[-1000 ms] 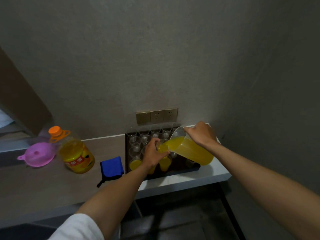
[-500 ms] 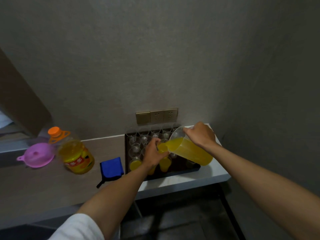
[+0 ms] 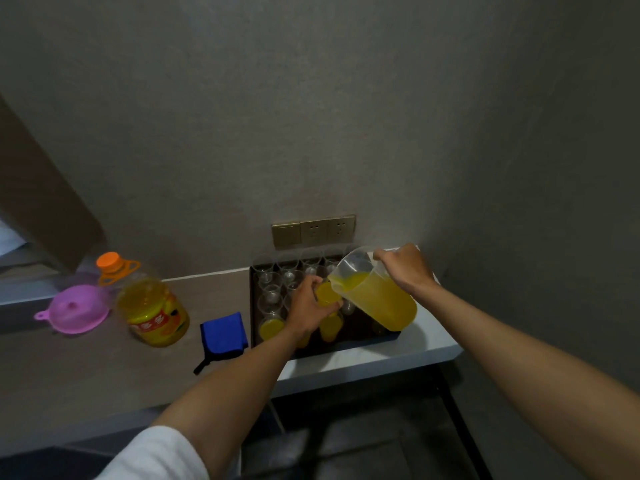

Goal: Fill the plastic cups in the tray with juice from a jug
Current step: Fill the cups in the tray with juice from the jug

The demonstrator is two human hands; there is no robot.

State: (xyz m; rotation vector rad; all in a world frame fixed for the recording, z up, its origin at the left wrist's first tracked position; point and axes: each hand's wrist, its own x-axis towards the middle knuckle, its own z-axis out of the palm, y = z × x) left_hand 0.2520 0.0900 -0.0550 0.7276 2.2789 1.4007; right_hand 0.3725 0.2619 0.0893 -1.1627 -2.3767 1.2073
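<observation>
From the head camera, little differs from half a second ago: the jug (image 3: 377, 299) stays tipped toward the held cup (image 3: 328, 294), and the juice in that cup now stands a touch higher; the bottle, cloth and funnel lie where they were.

The left hand (image 3: 306, 308) grasps the held cup, fingers and thumb curled round its wall, keeping it just above the tray (image 3: 360, 336) under the jug's spout. The right hand (image 3: 407, 268) is clenched round the jug's handle at the far side, the jug leaning left with its lip touching or just over the cup's rim.

The tray sits on the counter (image 3: 408, 355) against the wall. Three filled cups (image 3: 270, 329) show in its near row besides the one held, one partly hidden by the left wrist. The empty cups (image 3: 273, 277) behind are clear and overlapping; an exact count cannot be told.

One juice bottle (image 3: 154, 311), one blue cloth (image 3: 223, 332) and one pink funnel (image 3: 78, 308) stand left of the tray.
</observation>
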